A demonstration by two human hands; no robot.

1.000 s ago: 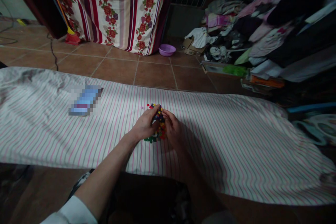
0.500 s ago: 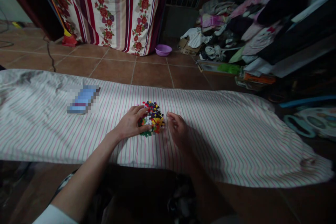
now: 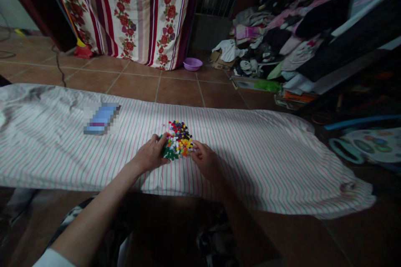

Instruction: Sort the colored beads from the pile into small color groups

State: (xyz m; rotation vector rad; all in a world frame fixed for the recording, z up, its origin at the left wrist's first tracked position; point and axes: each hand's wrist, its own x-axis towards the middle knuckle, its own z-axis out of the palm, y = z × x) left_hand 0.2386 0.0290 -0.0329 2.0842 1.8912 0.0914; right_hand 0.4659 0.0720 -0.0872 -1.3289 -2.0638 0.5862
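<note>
A heap of tiny multicoloured plastic pieces (image 3: pixel 179 138) lies on a striped cloth (image 3: pixel 266 150); green ones gather at its lower left, yellow and orange at its right, dark ones at the top. My left hand (image 3: pixel 149 153) rests against the heap's left edge, thumb and forefinger spread around the green and white pieces, holding nothing. At the right edge, my right hand (image 3: pixel 205 159) touches the yellow and orange pieces with its fingers loosely bent and apart. Whether a small piece sits between those fingertips is too small to make out.
A blurred-out phone-like object (image 3: pixel 102 119) lies on the cloth to the left. Beyond the tiled floor (image 3: pixel 178 87) are a flowered curtain (image 3: pixel 125 12), a purple basin (image 3: pixel 192 64), a red broom (image 3: pixel 83 51) and piled clothes (image 3: pixel 266 37). A patterned plastic seat (image 3: pixel 372 144) stands at right.
My left hand has drawn back leftward from over the heap, uncovering green and white pieces. My right hand has moved left to the heap's edge. The view has shifted slightly.
</note>
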